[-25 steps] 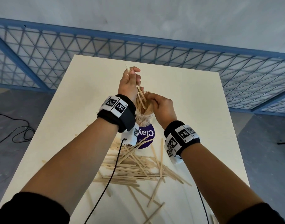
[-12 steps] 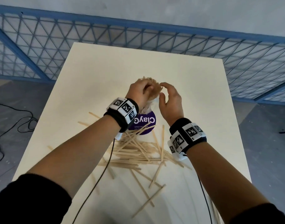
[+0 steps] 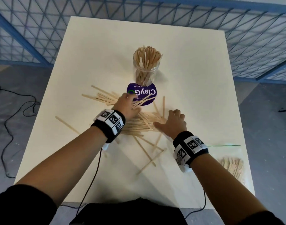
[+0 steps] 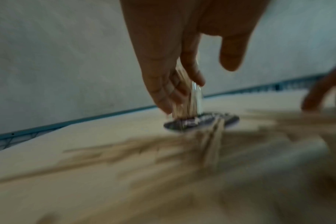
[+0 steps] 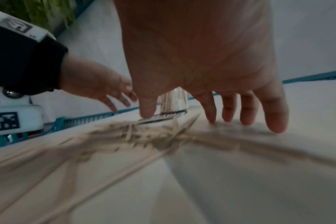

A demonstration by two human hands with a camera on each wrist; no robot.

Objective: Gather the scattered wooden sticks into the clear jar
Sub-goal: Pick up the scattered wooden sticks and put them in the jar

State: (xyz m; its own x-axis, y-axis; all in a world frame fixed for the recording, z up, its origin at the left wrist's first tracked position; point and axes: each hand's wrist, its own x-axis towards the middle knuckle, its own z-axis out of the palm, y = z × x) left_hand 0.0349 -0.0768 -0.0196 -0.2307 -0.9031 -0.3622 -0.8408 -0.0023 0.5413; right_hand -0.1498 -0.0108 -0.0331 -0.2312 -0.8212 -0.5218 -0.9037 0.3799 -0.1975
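The clear jar (image 3: 145,70) stands upright at the middle of the table, packed with wooden sticks; it also shows small in the wrist views, jar (image 4: 196,97), jar (image 5: 173,100). A heap of loose wooden sticks (image 3: 145,123) lies in front of it, some across a purple round lid (image 3: 142,94). My left hand (image 3: 128,106) hovers low over the heap's left side, fingers spread, holding nothing. On the heap's right side my right hand (image 3: 174,121) reaches down with fingers spread, fingertips (image 5: 276,127) near the table. Both wrist views are blurred.
The cream table (image 3: 195,65) has a blue mesh fence (image 3: 252,34) behind and right of it. Single sticks (image 3: 66,125) lie apart at left and toward the front (image 3: 151,161). A clear bag of sticks (image 3: 231,166) sits near the right edge. Cables (image 3: 90,181) trail from my wrists.
Both hands have left the jar's mouth and come down toward me onto the heap of loose sticks. The sticks my left hand held are now in the jar. The head view has tilted down.
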